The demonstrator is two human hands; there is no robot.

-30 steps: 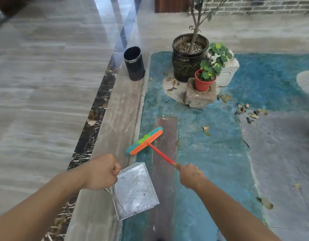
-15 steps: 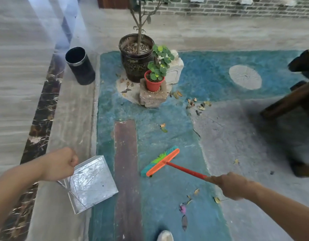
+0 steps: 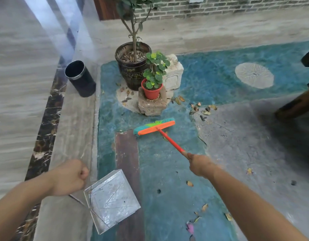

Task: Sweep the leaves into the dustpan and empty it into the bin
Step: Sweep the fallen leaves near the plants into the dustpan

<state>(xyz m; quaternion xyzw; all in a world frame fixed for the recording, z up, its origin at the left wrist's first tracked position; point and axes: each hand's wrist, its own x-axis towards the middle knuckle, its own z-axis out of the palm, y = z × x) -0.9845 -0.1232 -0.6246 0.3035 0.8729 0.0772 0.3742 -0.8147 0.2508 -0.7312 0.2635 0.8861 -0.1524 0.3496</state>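
Observation:
My right hand (image 3: 199,164) grips the red handle of a broom (image 3: 154,126) whose orange, green and teal head sits on the blue floor just below the stone block. My left hand (image 3: 70,177) is clenched around the thin handle of a metal dustpan (image 3: 112,200), which hangs low at the lower left. Dry leaves (image 3: 202,108) lie scattered to the right of the small pot, and more leaves (image 3: 196,218) lie near my right forearm. A black cylindrical bin (image 3: 80,78) stands open on the grey ledge at the upper left.
A large dark pot with a thin tree (image 3: 133,66) and a small red pot (image 3: 151,91) on a stone block (image 3: 151,106) stand behind the broom. A white stone block (image 3: 173,75) sits beside them. Dark wooden furniture (image 3: 296,105) juts in at the right edge.
The broom head has moved up and away from me, toward the stone block, and now lies almost level. The view has shifted, bringing the dustpan and my left hand nearer the middle.

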